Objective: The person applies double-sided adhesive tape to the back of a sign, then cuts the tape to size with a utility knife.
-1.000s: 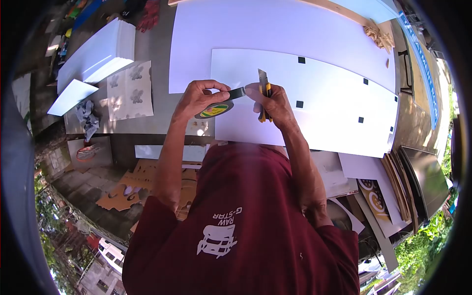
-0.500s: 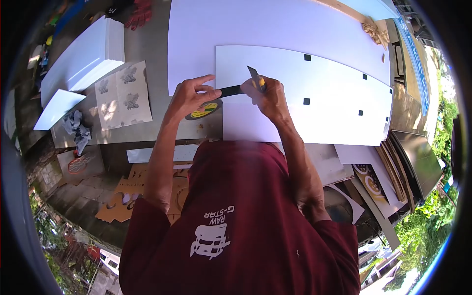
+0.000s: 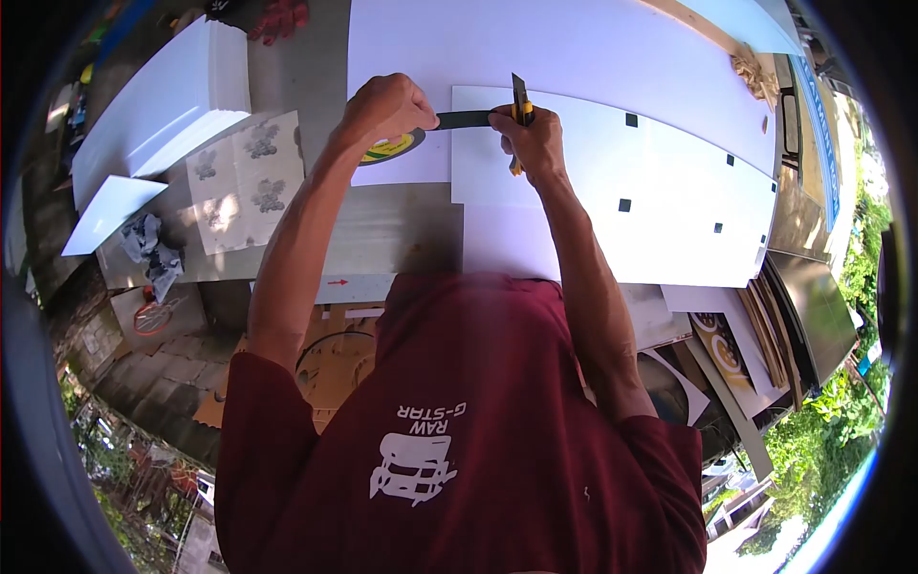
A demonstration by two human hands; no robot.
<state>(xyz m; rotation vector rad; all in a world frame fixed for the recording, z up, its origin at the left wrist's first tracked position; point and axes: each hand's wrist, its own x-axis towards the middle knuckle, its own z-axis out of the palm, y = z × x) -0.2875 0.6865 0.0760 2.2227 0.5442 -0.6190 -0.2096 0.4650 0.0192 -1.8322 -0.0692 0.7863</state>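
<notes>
My left hand [image 3: 387, 113] is closed, holding a roll of black tape [image 3: 403, 147] with a yellow-green label; the hand partly covers the roll. From it a short black tape strip [image 3: 466, 120] stretches level to my right hand [image 3: 535, 145], which pinches its far end. That same right hand grips a yellow-and-black utility knife [image 3: 523, 107], its blade pointing away from me. Below the strip lies a white panel [image 3: 564, 210] bearing several small black squares [image 3: 624, 205]. The strip crosses over the panel's upper left corner.
A larger white sheet [image 3: 430, 48] lies under the panel. On the left are a stack of white boards [image 3: 158, 105], a stained paper sheet [image 3: 251, 182] and crumpled plastic [image 3: 153, 253]. Crumpled brown paper [image 3: 754, 77] sits at upper right. Wooden strips and boards [image 3: 784, 335] lean at lower right.
Both hands have moved away from my body, carrying the tape and knife. The strip now spans the panel's far left corner. My left hand has turned over, its fingers more closed.
</notes>
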